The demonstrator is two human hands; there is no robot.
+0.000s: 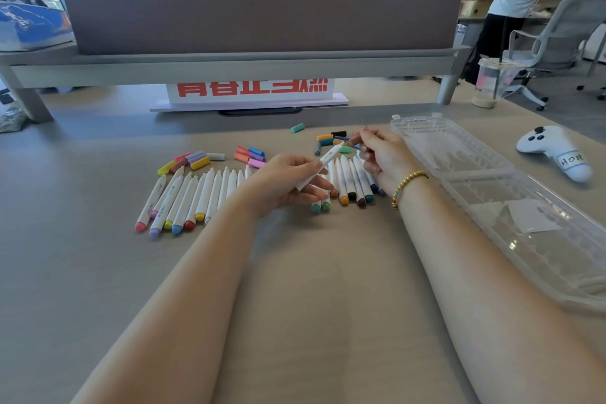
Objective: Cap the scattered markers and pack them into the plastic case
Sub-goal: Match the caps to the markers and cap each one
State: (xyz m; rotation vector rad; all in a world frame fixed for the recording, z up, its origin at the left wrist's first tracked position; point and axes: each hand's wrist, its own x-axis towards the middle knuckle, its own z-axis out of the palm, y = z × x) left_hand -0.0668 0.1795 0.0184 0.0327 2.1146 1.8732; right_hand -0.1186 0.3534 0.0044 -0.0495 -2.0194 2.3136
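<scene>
The capping step is in hand: the left hand (292,179) grips a white marker (323,162) above the row while the right hand (382,154) pinches a brown cap (355,140) at its tip, which next needs pressing home, with the clear plastic case (492,193) lying open just right.

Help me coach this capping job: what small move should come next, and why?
Probably press the brown cap onto the tip of the white marker. The left hand holds that marker angled up toward the right hand, whose grip pinches the cap right at the tip. The plastic case lies open.
</scene>
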